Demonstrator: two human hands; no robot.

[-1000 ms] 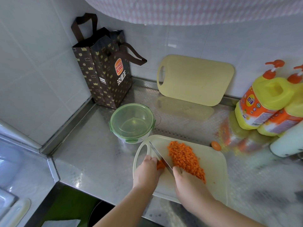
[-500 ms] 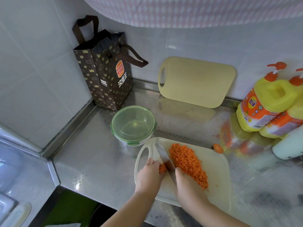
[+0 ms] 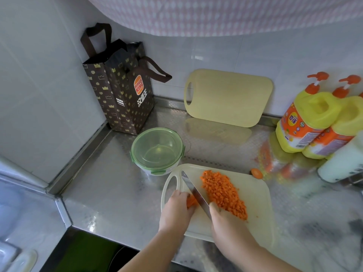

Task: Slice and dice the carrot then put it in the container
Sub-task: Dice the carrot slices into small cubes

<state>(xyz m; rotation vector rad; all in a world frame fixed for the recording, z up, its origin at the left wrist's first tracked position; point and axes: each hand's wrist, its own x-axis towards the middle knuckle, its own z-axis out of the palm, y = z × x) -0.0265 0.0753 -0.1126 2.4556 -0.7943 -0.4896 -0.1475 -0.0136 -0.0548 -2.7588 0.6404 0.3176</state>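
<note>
Left hand (image 3: 176,209) curled over last carrot stub (image 3: 191,201), pinning it to cutting board (image 3: 255,205). Right hand (image 3: 225,218) wrapped round knife (image 3: 193,190), blade just right of left fingertips. Dicing step, likely near its end: large diced pile (image 3: 224,193) right of blade. Next: few more cuts, fingertips tucked back; then lid off container (image 3: 157,152), apparently closed, just beyond board's handle end. Board's near edge close to counter lip; bare steel left of board for shifting.

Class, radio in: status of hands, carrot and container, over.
Left hand holds carrot stub; right hand grips knife, blade beside it. Diced pile on board. Container lid on, in the way.
</note>
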